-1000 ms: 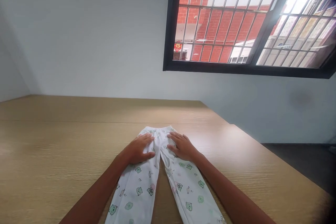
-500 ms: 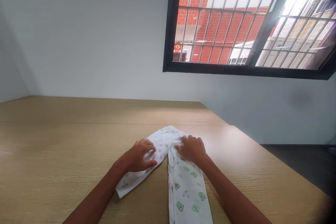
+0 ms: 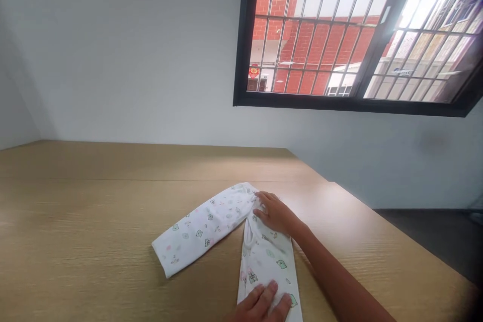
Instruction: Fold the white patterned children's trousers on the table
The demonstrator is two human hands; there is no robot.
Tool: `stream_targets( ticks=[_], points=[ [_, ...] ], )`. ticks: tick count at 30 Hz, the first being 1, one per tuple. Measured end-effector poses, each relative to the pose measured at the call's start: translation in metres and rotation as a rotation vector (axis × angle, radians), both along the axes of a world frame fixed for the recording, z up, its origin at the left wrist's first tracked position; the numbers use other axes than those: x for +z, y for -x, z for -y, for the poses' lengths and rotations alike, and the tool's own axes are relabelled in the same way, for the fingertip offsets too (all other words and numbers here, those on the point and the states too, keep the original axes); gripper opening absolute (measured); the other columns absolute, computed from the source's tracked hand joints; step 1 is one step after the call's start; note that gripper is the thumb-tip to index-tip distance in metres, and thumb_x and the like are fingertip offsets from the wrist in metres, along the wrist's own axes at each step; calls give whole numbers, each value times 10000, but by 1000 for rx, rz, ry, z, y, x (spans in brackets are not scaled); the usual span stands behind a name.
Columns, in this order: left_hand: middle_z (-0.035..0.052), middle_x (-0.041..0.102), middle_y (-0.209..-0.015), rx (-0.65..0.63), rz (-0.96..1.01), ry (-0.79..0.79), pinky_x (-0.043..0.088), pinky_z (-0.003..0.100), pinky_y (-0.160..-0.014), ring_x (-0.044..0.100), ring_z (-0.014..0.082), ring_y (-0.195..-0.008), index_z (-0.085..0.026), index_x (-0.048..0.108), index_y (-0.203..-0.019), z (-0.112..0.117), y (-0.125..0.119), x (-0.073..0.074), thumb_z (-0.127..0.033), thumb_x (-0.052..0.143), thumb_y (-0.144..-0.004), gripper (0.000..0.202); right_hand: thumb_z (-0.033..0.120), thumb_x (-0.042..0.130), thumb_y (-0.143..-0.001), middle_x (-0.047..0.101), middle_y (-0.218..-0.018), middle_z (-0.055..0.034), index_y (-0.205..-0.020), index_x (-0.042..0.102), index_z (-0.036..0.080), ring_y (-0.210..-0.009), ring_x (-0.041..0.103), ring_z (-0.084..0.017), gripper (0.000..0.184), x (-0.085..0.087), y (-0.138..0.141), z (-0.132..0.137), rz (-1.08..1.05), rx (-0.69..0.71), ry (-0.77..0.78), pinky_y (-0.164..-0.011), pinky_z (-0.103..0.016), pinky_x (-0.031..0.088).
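Note:
A small pair of white trousers [image 3: 211,226] printed with little green bears lies on the wooden table [image 3: 75,221]. One leg is splayed out to the left, the other runs straight toward me. My right hand [image 3: 273,213] rests flat on the waist end with fingers stretched out. My left hand [image 3: 262,304] lies flat and open on the lower part of the near leg, at the bottom edge of the view.
The table's right edge runs diagonally, with dark floor [image 3: 433,236] beyond it. A grey wall stands behind, and a black-framed barred window [image 3: 339,35] sits at the upper right.
The left trouser leg has swung out to the left. My left hand left the waist area and came down onto the near leg. My right hand stayed at the waist, its fingers flattened.

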State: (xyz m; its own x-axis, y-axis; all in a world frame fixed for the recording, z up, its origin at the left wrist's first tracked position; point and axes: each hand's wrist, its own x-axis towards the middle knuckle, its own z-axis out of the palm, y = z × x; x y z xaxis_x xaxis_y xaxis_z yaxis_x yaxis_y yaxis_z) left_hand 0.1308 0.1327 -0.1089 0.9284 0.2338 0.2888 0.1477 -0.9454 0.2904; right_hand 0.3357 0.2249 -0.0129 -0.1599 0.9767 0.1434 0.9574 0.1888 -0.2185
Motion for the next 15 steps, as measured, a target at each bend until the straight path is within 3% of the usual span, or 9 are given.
stream_targets(
  ticks=[2,3,5,7,10,13,15],
  points=[
    [113,627,-1335,77,19,-28,546,435,-1001,572,353,-1257,-302,380,-1523,9,8,-16,-384,623,-946,632,445,497,-952,374,-1571,-132,-1501,390,156,-1456,314,-298,630,-1,-4,0,2,-18,65,-1166,-428,313],
    [93,636,-1325,75,33,-45,547,442,-1004,575,350,-1253,-335,368,-1525,10,19,-15,-364,615,-952,624,469,465,-967,341,-1590,-134,-1513,377,153,-1471,290,-297,637,-1,-5,0,1,-28,92,-1178,-432,296],
    [40,631,-1339,24,38,-52,511,460,-1050,553,330,-1284,-435,373,-1498,9,54,3,-296,587,-974,583,477,387,-1000,353,-1584,-133,-1497,413,161,-1465,306,-294,589,1,-5,-1,3,-46,110,-1170,-430,307],
    [24,632,-1338,56,4,64,471,417,-1094,570,290,-1271,-446,414,-1470,2,96,33,-320,642,-947,584,441,358,-1015,473,-1500,-134,-1417,515,181,-1391,419,-296,504,3,-2,-1,29,-74,74,-1107,-423,377],
    [40,527,-1459,330,-11,265,464,375,-1095,528,304,-1312,-395,551,-1386,-13,152,71,-363,696,-882,525,392,424,-990,651,-1215,-130,-1137,677,194,-1105,618,-288,353,7,2,1,81,-185,12,-861,-377,496],
    [36,553,-1427,520,6,375,452,406,-1095,531,295,-1306,-366,658,-1263,-36,187,84,-352,555,-946,334,323,531,-925,673,-967,-105,-765,669,191,-838,648,-235,249,13,7,5,90,-260,23,-619,-302,439],
    [50,564,-1410,580,1,408,424,435,-1110,515,298,-1317,-325,691,-1199,-53,202,86,-335,533,-929,313,265,593,-873,654,-882,-90,-619,594,189,-777,627,-212,265,16,8,8,92,-211,11,-566,-284,389]
  ],
)
